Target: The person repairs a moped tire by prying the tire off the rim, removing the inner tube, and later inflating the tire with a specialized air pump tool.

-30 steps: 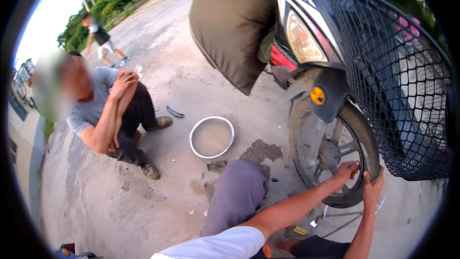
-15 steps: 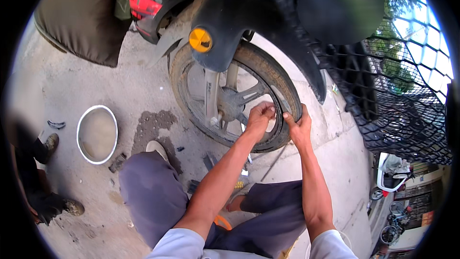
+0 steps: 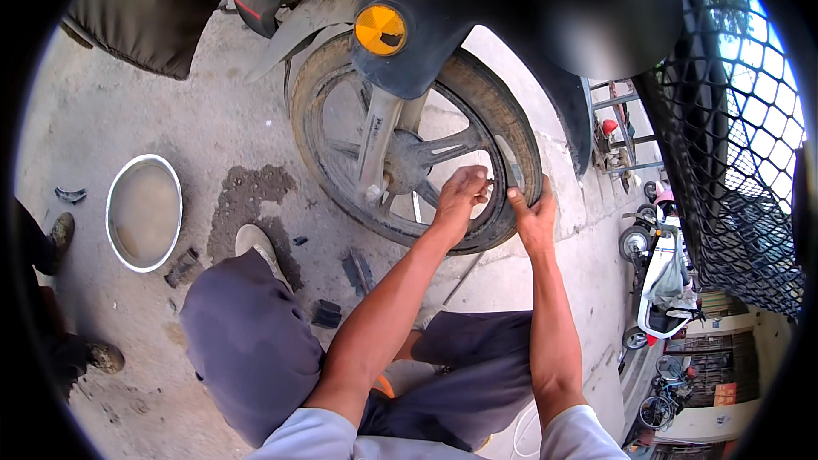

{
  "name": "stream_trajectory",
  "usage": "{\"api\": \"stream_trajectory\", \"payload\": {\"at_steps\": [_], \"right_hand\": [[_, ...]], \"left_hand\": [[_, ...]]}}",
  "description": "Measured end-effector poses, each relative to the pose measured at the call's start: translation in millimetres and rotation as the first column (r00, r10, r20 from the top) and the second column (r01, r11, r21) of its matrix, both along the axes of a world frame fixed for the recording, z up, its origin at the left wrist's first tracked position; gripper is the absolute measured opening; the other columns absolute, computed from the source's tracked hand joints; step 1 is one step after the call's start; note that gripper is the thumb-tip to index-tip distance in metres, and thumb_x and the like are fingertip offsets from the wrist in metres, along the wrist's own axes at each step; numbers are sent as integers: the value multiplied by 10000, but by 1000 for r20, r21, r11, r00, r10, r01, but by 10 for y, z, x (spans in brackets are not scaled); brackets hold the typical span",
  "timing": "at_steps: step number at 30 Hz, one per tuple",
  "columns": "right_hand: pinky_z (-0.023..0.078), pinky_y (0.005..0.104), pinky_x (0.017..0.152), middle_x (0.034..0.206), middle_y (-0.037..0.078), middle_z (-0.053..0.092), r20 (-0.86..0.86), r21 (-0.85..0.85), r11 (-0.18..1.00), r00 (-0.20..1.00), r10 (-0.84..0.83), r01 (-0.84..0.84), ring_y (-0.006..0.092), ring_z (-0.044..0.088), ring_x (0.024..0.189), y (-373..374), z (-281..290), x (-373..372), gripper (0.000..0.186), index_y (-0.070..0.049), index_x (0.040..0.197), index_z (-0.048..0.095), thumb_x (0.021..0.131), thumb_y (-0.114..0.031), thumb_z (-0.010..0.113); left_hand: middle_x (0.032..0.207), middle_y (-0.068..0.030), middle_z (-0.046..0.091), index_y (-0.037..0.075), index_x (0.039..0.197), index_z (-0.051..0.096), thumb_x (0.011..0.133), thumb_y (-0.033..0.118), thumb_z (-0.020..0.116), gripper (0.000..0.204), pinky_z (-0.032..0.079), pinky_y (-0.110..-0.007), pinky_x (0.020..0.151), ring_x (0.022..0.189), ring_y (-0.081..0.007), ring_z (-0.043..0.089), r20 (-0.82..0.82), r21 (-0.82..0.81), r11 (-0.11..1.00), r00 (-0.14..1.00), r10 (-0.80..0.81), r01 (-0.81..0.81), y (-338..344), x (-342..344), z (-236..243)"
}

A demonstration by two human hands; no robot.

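Scooter, 1 no., front end only in view, dark body, ahead of me. Mesh basket, black, hanging high on R side; could snag my R arm if I straightened up carelessly. Padded cover, dark, upper L. Front wheel, spoked, dusty, directly before me btwn my knees and the fender; might roll under my hands if nothing braces it, can't tell if anything does. Tyre, black w/ brown dust, around the wheel's rim; pale strip shows btwn tyre and rim nr my hands, can't tell if it's a true gap. Basin, pale rim, murky water, on ground L of my knee; could tip if my L foot swung out. R hand: grasping tyre at lower R, thumb on sidewall, fingers round tread side; dust could make that hold slip. L hand: fingers curled at inner edge of rim, just beside R hand; can't tell if anything's pinched there. Those fingers could get nipped if wheel turned or tyre sprang back. Reflector, orange, round, on fender. Black block, small, on ground by my L knee; underfoot, a possible trip.
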State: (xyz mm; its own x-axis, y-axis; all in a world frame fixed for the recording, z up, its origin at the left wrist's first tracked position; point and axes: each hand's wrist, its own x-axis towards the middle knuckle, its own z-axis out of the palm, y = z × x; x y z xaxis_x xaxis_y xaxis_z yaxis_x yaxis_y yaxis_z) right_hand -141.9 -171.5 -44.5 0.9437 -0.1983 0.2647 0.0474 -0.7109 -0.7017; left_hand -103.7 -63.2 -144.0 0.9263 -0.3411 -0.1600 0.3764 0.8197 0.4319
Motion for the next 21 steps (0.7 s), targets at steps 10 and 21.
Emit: {"api": "stream_trajectory", "payload": {"at_steps": [10,21], "right_hand": [[462,302,855,1039,119,647,-68,36,999,998,-3,6,177,583,928,-16,41,15,454,79,1184,529,840,-145,723],[447,277,883,1064,103,632,-59,58,995,995,79,-75,161,569,960,-155,-26,20,467,55,1225,503,845,-108,720]], "left_hand": [[955,-39,636,18,1036,610,864,-44,563,188,464,-283,849,913,-136,580,25,30,999,1000,-14,13,-34,67,-5],[915,-13,617,28,1031,636,935,130,585,149,458,-244,724,821,-95,556,120,236,970,989,-91,61,-47,-13,-13]]}}
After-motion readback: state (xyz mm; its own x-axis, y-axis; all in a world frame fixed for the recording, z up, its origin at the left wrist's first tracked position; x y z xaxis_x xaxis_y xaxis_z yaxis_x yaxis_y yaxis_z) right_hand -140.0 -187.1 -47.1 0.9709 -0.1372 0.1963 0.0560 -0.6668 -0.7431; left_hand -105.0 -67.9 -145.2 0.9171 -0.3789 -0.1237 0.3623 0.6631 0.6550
